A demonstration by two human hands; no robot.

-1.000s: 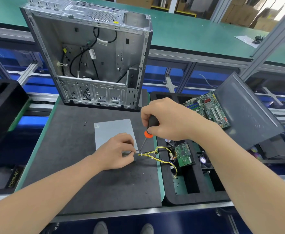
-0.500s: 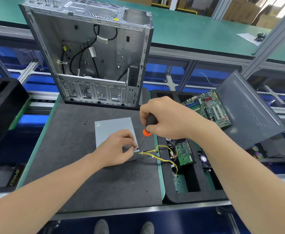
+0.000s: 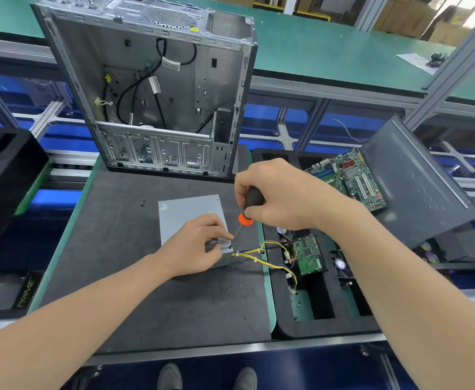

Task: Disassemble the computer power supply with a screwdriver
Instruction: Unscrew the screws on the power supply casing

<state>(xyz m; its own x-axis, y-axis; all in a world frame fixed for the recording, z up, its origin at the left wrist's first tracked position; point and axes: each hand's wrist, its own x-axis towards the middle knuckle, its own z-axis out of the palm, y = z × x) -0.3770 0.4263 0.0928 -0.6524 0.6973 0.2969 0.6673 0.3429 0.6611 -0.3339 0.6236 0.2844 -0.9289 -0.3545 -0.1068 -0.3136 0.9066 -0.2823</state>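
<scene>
The grey metal power supply (image 3: pixel 187 215) lies flat on the dark mat (image 3: pixel 118 249). My left hand (image 3: pixel 194 246) grips its near right corner, thumb and fingers curled over the edge. My right hand (image 3: pixel 281 195) holds the black and orange screwdriver (image 3: pixel 249 206) tilted down to the left. Its tip touches the top of the supply at that near right corner, just beside my left fingertips. A bundle of yellow and black wires (image 3: pixel 264 257) runs from the supply's right side into the tray.
An open, emptied computer case (image 3: pixel 152 88) stands at the back of the mat. To the right a black foam tray (image 3: pixel 326 319) holds a small green board (image 3: pixel 306 254), a motherboard (image 3: pixel 349 175) and a dark side panel (image 3: pixel 416 187). Small screws (image 3: pixel 143 203) lie on the mat.
The view shifted slightly. Both hands stay at the supply's near right corner, with the screwdriver tip kept on the same spot.
</scene>
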